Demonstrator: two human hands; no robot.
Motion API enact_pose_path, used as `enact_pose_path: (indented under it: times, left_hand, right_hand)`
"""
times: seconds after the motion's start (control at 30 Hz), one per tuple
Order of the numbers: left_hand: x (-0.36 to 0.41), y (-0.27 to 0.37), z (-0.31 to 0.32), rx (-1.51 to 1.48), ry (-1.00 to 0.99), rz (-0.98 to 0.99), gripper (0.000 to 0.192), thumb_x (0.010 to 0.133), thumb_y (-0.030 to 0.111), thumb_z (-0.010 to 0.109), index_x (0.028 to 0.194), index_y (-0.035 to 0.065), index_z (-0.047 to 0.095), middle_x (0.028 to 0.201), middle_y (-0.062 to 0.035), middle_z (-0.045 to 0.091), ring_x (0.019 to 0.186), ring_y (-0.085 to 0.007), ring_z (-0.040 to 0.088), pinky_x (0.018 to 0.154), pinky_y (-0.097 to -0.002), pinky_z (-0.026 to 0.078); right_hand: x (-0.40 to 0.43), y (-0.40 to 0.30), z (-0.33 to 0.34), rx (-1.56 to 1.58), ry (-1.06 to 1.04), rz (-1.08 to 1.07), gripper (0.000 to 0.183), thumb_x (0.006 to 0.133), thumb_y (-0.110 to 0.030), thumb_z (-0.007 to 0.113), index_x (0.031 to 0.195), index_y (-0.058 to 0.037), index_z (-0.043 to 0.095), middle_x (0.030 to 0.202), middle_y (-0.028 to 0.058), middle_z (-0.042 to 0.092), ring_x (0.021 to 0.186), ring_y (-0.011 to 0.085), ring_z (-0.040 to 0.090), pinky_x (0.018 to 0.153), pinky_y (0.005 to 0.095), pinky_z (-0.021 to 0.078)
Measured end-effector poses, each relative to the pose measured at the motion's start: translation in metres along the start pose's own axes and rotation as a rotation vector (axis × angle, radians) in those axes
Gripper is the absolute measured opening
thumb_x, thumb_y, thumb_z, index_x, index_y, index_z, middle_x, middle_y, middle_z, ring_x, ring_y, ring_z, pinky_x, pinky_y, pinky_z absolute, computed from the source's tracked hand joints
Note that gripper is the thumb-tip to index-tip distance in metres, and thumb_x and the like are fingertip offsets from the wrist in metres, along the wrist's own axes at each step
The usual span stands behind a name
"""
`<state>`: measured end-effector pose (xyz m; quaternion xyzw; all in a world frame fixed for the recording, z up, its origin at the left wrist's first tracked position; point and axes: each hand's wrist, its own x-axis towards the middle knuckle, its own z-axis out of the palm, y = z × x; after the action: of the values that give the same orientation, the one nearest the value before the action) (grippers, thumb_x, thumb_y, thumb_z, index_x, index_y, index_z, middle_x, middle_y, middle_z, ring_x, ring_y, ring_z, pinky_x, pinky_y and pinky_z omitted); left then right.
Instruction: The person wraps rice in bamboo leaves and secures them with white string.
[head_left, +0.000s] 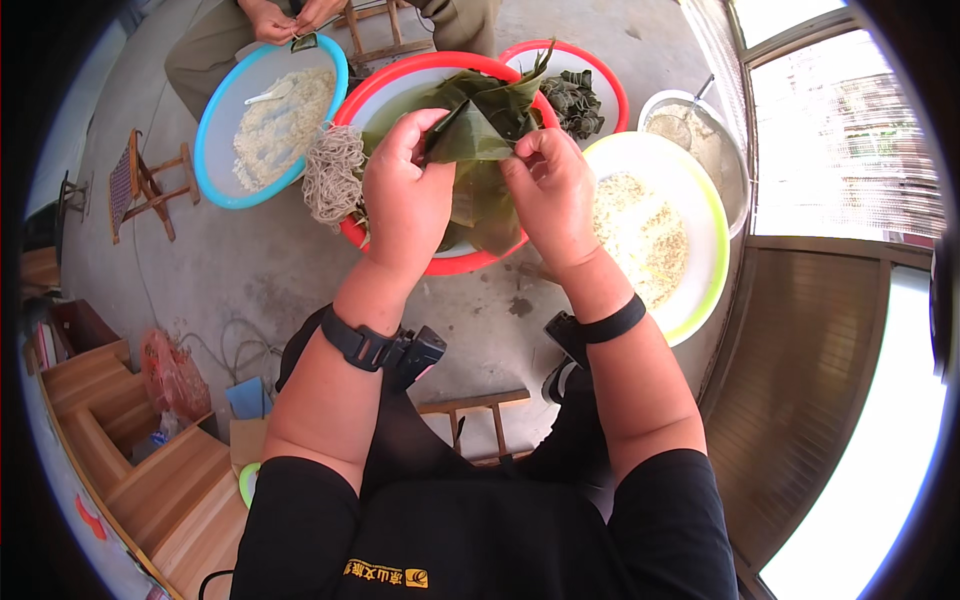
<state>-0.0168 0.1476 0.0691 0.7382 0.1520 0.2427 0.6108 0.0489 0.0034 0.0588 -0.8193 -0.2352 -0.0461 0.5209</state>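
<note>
Between my two hands is a green leaf folded into a cone (470, 133), its point upward. My left hand (409, 176) pinches the cone's left side, and my right hand (551, 187) holds its right edge with bent fingers. Under them stands a red-rimmed basin (442, 266) with water and more long leaves (487, 214). A bundle of pale string (334, 176) hangs over that basin's left rim. On the right, a basin with a yellow-green rim (718, 262) holds a pale grain mixture (637, 232). Whether the cone holds anything inside cannot be seen.
A blue-rimmed basin (212, 184) of white rice (277, 127) and a spoon stands left, beside another person's hands (285, 19) holding a leaf. Wrapped leaf parcels (574, 101) lie in a second red-rimmed basin (621, 97). A metal bowl (739, 180) stands right, a folding stool (146, 184) left.
</note>
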Motion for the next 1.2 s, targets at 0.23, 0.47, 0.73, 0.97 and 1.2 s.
enact_pose_path:
  times: [0.23,0.47,0.73,0.97,1.2]
  left_hand:
    - [0.002,-0.005,0.002,-0.092,0.036,-0.031,0.027,0.091,-0.006,0.063,0.118,-0.0023,0.063,0.106,-0.0063,0.070,0.095,-0.0115,0.066,0.085,-0.0273,0.053]
    - [-0.002,-0.005,0.010,0.010,0.025,0.001,0.019,0.088,-0.002,0.068,0.107,0.0010,0.067,0.097,-0.0051,0.072,0.083,-0.0117,0.067,0.076,-0.0282,0.054]
    - [0.005,-0.013,0.006,-0.174,0.084,-0.079,0.024,0.089,0.002,0.069,0.113,-0.0005,0.064,0.099,-0.0047,0.070,0.084,-0.0116,0.066,0.077,-0.0277,0.053]
    - [0.009,-0.017,0.000,-0.458,0.157,-0.302,0.033,0.091,-0.007,0.059,0.124,-0.0018,0.054,0.113,-0.0095,0.064,0.102,-0.0151,0.062,0.089,-0.0289,0.050]
    - [0.006,-0.016,0.003,-0.486,0.117,-0.345,0.037,0.091,-0.008,0.058,0.127,-0.0026,0.051,0.117,-0.0107,0.063,0.105,-0.0165,0.062,0.092,-0.0295,0.050]
  right_hand:
    - [0.001,0.002,0.004,0.019,-0.009,-0.175,0.029,0.076,0.000,0.075,0.098,-0.0036,0.056,0.094,0.0105,0.062,0.081,0.0266,0.065,0.072,0.0361,0.0539]
    - [0.002,-0.002,0.006,0.013,0.022,-0.272,0.048,0.071,0.000,0.076,0.114,-0.0046,0.055,0.116,0.0140,0.059,0.092,0.0281,0.064,0.080,0.0368,0.0542]
    - [-0.001,-0.008,-0.004,-0.285,0.112,-0.602,0.041,0.070,-0.002,0.077,0.107,-0.0063,0.060,0.110,0.0121,0.062,0.088,0.0270,0.064,0.077,0.0364,0.0526]
    - [-0.022,0.005,0.031,0.254,-0.195,0.216,0.028,0.086,-0.009,0.075,0.109,-0.0018,0.061,0.095,0.0082,0.066,0.082,0.0193,0.065,0.078,0.0318,0.0543]
    - [-0.025,0.007,0.043,0.703,-0.238,0.613,0.020,0.090,-0.009,0.076,0.103,-0.0004,0.064,0.088,-0.0006,0.064,0.079,0.0066,0.057,0.071,0.0231,0.0490]
